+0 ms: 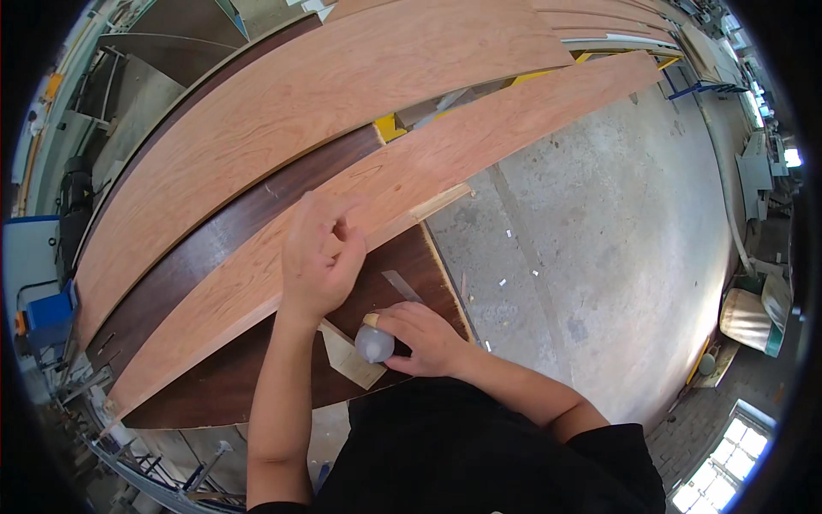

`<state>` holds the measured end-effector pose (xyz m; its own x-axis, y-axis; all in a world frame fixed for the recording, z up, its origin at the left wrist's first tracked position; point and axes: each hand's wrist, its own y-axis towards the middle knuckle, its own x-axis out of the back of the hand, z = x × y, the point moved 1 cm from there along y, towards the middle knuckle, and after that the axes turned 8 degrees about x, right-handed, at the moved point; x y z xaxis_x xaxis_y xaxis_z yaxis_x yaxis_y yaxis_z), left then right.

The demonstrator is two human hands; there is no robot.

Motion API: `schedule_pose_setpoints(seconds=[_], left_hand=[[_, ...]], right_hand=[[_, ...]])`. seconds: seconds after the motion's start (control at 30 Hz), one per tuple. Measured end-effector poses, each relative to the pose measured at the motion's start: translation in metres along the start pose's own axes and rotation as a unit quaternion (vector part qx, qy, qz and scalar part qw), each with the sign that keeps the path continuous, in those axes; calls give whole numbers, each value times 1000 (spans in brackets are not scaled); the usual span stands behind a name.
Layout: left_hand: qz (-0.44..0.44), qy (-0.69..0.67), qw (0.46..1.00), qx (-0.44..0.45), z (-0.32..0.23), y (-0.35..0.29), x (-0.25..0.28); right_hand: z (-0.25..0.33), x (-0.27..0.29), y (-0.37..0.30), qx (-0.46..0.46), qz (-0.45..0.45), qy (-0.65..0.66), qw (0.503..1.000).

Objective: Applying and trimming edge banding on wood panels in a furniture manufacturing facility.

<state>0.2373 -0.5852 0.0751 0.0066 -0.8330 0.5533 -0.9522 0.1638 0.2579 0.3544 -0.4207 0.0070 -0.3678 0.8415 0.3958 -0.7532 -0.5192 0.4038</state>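
Note:
Above a long pale wood-faced board (411, 176), my left hand (321, 257) is raised with its fingers loosely curled and the thumb apart; I see nothing in it, and its fingertips are somewhat blurred. Lower and to the right, my right hand (424, 340) is wrapped round a small translucent whitish bottle (374, 345). A tan patch shows by its index fingertip. Under the bottle lies a dark brown panel (231, 377) with a raw right edge. On it rest a pale wood offcut (347, 358), partly behind the bottle, and a thin greyish strip (400, 284), near the right hand's fingers.
A wide wood-faced board (282, 111) lies beyond the long one, over another dark panel (257, 206). Yellow supports (390, 128) show in the gap. Concrete floor (591, 223) with small white scraps stretches right. A blue box (49, 319) stands at left, a bin (749, 321) at right.

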Motion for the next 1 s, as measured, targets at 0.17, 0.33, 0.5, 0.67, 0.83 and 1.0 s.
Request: schedule_pose_setpoints(seconds=[0.17,0.33,0.5,0.67,0.83,1.0], left_hand=[[-63,-166,984,27,2,-11,16],[-81,-215,971,69,-8,-63,52],[-100,-187,965,152,10,-145,65],[-103,-239,910,324,23,-215,57],[-44,-273,908,314,-27,-202,40],[69,-328,901,274,-46,-168,22]], right_hand=[[2,-3,-1,1,-6,-2,1000],[11,31,-12,-51,-31,-96,994],[-3,50,-26,-169,-136,-53,975],[6,54,-14,-177,-158,-37,971],[64,33,20,43,-41,10,998],[71,25,27,83,-66,79,991]])
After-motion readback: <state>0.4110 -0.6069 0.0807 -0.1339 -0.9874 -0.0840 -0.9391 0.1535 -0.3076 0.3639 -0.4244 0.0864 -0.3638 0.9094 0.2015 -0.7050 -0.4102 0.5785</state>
